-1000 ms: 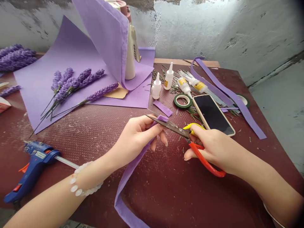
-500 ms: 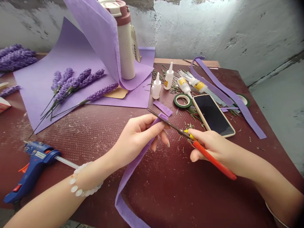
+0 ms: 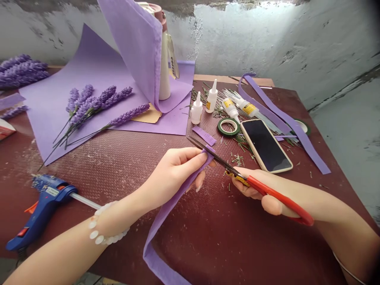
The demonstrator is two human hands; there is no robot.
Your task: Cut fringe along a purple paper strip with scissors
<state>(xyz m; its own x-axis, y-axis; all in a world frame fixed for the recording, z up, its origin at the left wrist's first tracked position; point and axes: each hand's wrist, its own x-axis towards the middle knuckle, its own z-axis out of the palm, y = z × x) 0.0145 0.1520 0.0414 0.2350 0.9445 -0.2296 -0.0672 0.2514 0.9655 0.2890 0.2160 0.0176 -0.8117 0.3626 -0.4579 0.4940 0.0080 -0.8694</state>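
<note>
My left hand (image 3: pixel 185 170) pinches the end of a long purple paper strip (image 3: pixel 157 233), whose rest curls down to the table's near edge. In my right hand (image 3: pixel 258 190) is a pair of scissors (image 3: pixel 273 190) with red handles and dark blades. The blades lie across the strip's end, just beyond my left fingertips; whether they touch it on both sides I cannot tell. A short cut purple piece (image 3: pixel 204 135) rests on the table right behind the blades.
A blue glue gun (image 3: pixel 44 209) lies at the left, near my forearm. Lavender stems (image 3: pixel 97 103) lie on purple paper (image 3: pixel 56 107) that rises around a bottle (image 3: pixel 165 79). Small glue bottles (image 3: pixel 196 111), green tape (image 3: pixel 228 126), a phone (image 3: pixel 265 144) and another purple strip (image 3: pixel 297 122) are at the right.
The scissors have turned in my right hand and their blades have come closer together over the strip's end. My left hand has shifted slightly right, still pinching the strip.
</note>
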